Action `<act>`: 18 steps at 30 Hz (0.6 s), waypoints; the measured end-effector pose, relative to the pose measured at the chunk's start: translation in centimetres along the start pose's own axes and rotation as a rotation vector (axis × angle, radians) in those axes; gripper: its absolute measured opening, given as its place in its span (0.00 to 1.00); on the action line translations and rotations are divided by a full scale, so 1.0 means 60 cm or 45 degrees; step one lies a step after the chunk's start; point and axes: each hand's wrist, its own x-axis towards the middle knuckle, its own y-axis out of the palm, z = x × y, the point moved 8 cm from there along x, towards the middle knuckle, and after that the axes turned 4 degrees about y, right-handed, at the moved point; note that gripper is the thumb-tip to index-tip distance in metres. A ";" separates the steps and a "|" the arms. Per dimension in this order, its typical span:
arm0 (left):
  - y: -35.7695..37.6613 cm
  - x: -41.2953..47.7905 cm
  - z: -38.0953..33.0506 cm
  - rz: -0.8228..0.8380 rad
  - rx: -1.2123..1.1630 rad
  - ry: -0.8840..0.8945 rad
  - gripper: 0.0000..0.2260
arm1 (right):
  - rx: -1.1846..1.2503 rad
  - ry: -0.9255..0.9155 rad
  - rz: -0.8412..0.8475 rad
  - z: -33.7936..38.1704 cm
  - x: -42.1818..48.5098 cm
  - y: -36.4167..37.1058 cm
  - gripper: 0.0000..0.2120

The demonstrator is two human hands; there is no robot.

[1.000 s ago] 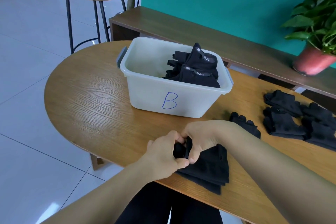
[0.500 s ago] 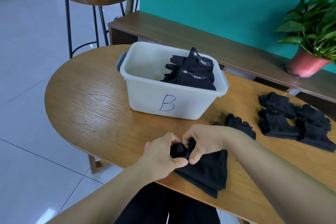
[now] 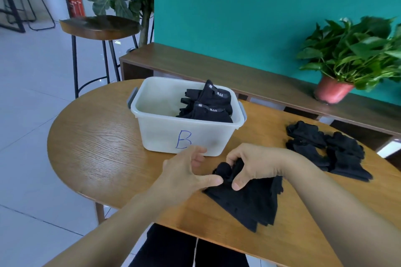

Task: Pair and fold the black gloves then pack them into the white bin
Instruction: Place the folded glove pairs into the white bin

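Note:
A stacked pair of black gloves lies on the wooden table near its front edge. My right hand grips the bunched end of the pair, fingers curled over it and thumb underneath. My left hand sits just left of it with fingers loose and spread; only its thumb touches the gloves' edge. Behind my hands stands the white bin, marked B, with folded black gloves in its right half. Several loose black gloves lie at the right of the table.
A red-potted plant stands on a low wooden shelf along the teal wall behind the table. A bar stool stands at the back left. The table's rounded edge drops off to tiled floor on the left.
My left hand's fingers have come off the bunched glove end and spread, leaving only the thumb on it. My right hand keeps its grip. The view has tilted upward.

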 end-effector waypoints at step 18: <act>-0.209 0.102 0.022 -0.776 0.461 -0.468 0.60 | 0.087 0.062 -0.380 -0.036 -0.135 -0.217 0.13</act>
